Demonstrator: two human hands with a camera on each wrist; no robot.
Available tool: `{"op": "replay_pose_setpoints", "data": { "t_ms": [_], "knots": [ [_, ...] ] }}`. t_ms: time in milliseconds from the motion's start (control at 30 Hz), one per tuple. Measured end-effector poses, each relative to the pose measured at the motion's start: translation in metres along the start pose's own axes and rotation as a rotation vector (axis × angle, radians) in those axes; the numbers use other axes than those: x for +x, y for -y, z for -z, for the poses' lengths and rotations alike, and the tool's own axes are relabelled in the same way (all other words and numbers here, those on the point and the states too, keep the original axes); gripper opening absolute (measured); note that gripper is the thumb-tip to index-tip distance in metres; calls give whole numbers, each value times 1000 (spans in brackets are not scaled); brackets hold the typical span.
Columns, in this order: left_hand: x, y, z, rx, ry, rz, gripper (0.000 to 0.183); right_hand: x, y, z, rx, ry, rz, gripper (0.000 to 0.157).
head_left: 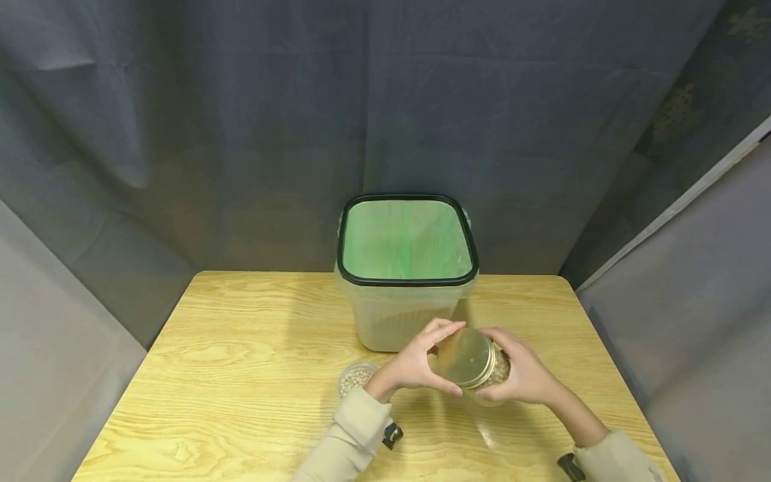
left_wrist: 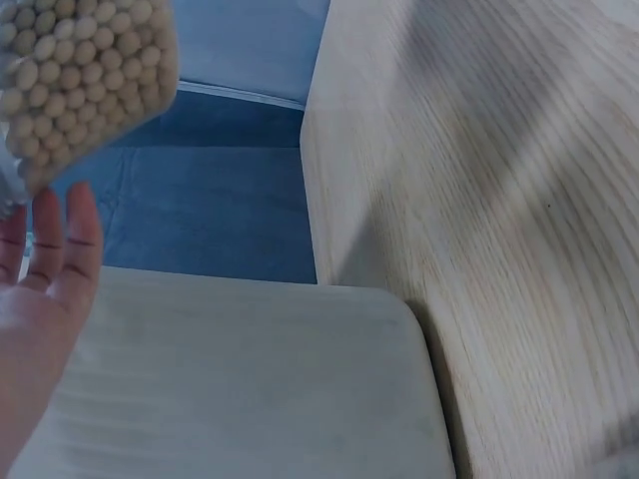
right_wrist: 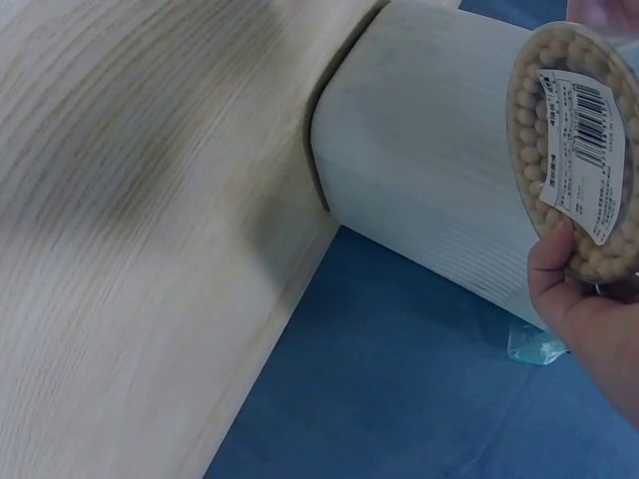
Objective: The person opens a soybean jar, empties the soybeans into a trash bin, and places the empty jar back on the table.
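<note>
A clear jar of round beige beans (head_left: 499, 370) is held tilted above the table, its gold lid (head_left: 465, 358) facing up and to the left. My left hand (head_left: 417, 361) grips the lid side between thumb and fingers. Around the body near the base, my right hand (head_left: 525, 373) holds the jar. The right wrist view shows the jar's bottom, with a white barcode label (right_wrist: 587, 155) and a thumb pressed at its edge. In the left wrist view, the beans (left_wrist: 85, 75) show through the wall above the left fingertips. Part of the left hand is outside that view.
A translucent bin (head_left: 400, 318) with a black rim and green liner (head_left: 406, 241) stands at the table's back, just behind the hands. A round container of similar beans (head_left: 354, 379) sits beside the left wrist. Dark curtains (head_left: 271, 134) hang behind the wooden table (head_left: 241, 388).
</note>
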State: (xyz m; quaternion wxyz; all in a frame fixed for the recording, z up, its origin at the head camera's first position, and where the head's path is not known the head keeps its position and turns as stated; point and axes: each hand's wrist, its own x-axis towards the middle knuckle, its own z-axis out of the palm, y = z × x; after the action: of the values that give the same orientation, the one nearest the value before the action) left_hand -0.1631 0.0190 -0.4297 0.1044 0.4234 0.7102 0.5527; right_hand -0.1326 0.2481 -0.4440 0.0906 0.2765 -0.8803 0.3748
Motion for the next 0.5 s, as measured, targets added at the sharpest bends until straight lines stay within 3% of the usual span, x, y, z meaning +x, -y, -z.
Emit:
{"op": "replay_pose_setpoints", "data": {
  "t_ms": [133,267,500],
  "knots": [
    [1,-2,-1,32,-10,-32,86,0,0,0,-8,16,21,83],
    [1,-2,-3,-22,-38,-56,81,0,-2,1,37,42,50,85],
    [1,-4,-6,-104,-92,-75,80,-2,-6,2,182,124,60,104]
  ]
}}
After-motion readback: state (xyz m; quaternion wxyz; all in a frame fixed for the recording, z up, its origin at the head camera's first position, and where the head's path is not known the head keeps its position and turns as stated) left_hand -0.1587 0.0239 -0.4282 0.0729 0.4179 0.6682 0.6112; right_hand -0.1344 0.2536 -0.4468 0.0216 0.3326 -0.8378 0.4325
